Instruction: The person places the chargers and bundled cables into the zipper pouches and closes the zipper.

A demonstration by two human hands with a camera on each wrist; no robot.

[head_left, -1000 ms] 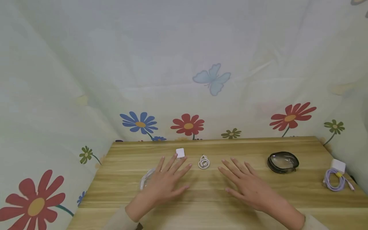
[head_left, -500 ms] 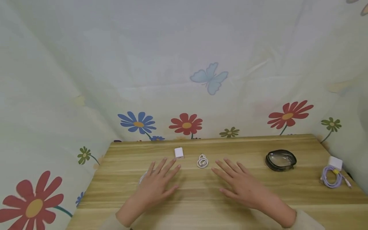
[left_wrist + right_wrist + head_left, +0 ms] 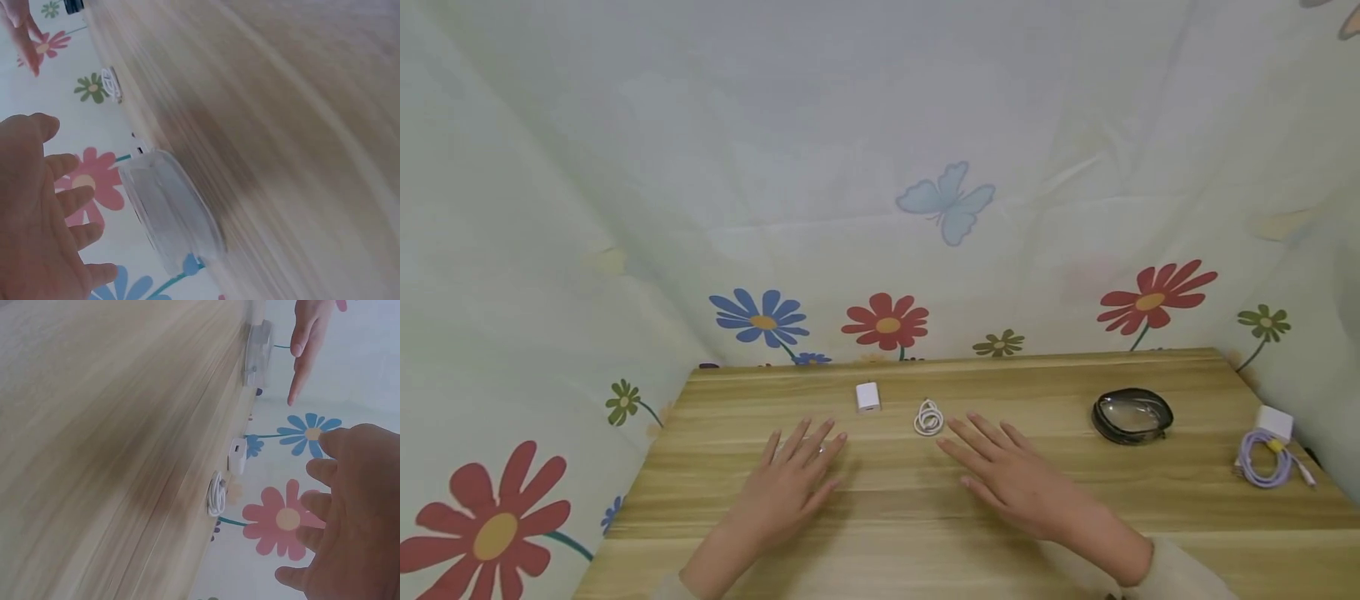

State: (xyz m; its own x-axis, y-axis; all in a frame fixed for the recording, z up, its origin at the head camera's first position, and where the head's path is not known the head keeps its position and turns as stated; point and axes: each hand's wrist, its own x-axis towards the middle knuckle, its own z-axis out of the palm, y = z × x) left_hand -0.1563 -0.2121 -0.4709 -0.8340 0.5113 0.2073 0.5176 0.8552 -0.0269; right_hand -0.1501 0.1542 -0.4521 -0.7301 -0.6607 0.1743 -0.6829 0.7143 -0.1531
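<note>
L hand & R hand spread, both ungripping, over tbl, 2 wht chargers, 2 coiled cables, 1 clear case, 1 blk-rimmed case

White cable; flower-patterned backdrop

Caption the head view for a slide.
Left hand and right hand hover above a table, near a white adapter and coiled cable.

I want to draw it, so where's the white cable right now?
In the head view, the white cable lies coiled on the table, just right of the picture's midline, between the white plug on its left and the right hand.
</note>
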